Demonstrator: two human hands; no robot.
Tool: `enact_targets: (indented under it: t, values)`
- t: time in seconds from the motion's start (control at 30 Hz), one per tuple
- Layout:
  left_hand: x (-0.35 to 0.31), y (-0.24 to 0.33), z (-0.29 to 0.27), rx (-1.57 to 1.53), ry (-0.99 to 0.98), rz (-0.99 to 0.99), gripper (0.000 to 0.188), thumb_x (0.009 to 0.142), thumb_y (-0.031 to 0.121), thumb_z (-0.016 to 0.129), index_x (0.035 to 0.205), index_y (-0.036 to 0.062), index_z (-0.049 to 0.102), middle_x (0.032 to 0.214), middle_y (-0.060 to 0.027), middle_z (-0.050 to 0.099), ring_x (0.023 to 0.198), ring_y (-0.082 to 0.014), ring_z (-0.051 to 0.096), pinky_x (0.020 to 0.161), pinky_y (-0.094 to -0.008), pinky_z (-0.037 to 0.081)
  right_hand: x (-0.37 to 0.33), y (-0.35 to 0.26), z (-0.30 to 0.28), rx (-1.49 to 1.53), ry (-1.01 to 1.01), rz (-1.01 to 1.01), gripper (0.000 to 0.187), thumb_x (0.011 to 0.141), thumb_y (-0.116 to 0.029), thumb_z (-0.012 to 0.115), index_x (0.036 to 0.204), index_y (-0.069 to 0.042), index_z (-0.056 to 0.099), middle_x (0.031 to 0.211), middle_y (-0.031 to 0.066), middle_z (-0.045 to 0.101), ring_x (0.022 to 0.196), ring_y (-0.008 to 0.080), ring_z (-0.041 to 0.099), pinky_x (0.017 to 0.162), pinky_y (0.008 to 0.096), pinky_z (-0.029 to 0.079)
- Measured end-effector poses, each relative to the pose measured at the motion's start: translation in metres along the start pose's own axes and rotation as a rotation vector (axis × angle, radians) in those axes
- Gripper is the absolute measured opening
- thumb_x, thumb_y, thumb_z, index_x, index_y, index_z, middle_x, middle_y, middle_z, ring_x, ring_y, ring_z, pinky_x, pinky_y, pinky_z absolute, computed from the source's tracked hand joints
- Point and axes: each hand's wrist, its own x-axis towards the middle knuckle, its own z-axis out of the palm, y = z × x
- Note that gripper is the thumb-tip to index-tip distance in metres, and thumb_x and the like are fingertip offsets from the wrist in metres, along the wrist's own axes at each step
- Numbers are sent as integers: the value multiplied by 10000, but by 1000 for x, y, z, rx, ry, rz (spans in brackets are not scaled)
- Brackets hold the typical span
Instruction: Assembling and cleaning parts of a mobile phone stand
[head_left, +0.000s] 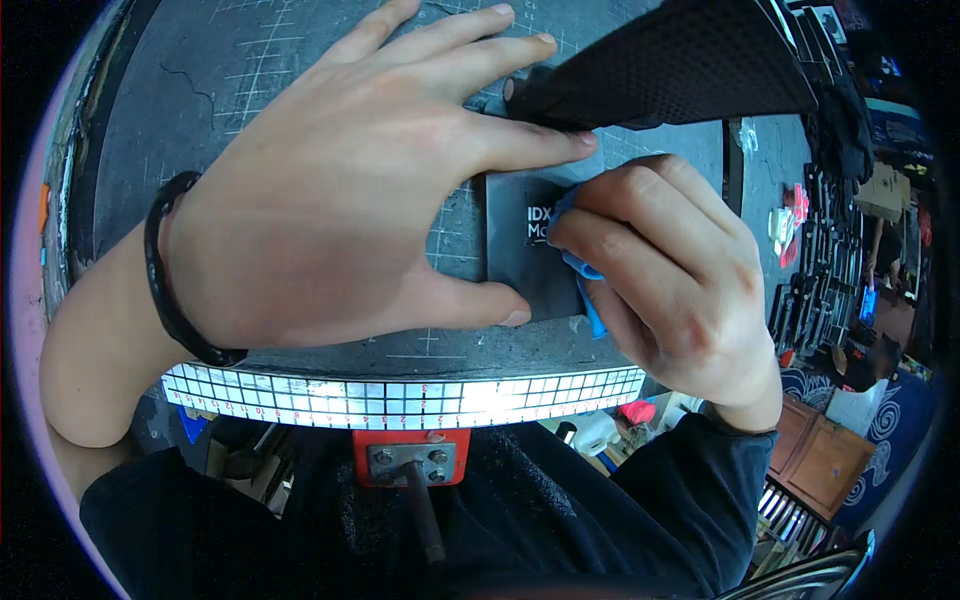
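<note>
My left hand lies spread over the dark work board. Its thumb and index fingertips rest at opposite edges of a flat dark grey panel bearing a small black patch with white print. From the right, my right hand pinches a crumpled blue cloth-like piece against that panel, beside the print. Most of the blue piece is hidden under the fingers. A black bracelet circles my left wrist.
A black object with a dimpled surface rises beyond my right hand. White grid markings cover parts of the board. Along its near edge runs a gridded white ruler strip, above a red bracket with bolts. Tools and a wooden cabinet stand at right.
</note>
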Motion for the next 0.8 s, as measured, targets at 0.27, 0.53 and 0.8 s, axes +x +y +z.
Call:
enact_targets:
  t: [0.27,0.53,0.8]
  values:
    - [-6,4,-3,-141,-19,-83,885,649,518,935,1421,179,665,1518,-150,557,1492,-358,420,1272,-644,175,1,3,3,-14,43,-61,301,624,-28,750,921,6,719,936,121,645,827,273,641,692,368,530]
    - [-4,4,0,-153,16,-49,881,648,519,935,1418,183,670,1504,-150,569,1484,-360,428,1269,-623,197,3,6,4,-4,42,-85,302,627,-38,752,925,-2,723,942,118,642,831,273,642,692,367,529]
    - [3,3,5,-163,37,-17,876,647,520,934,1414,187,676,1490,-150,581,1475,-362,436,1266,-603,218,1,6,3,16,63,-71,303,634,-37,755,934,-5,725,928,111,643,825,273,637,691,370,527]
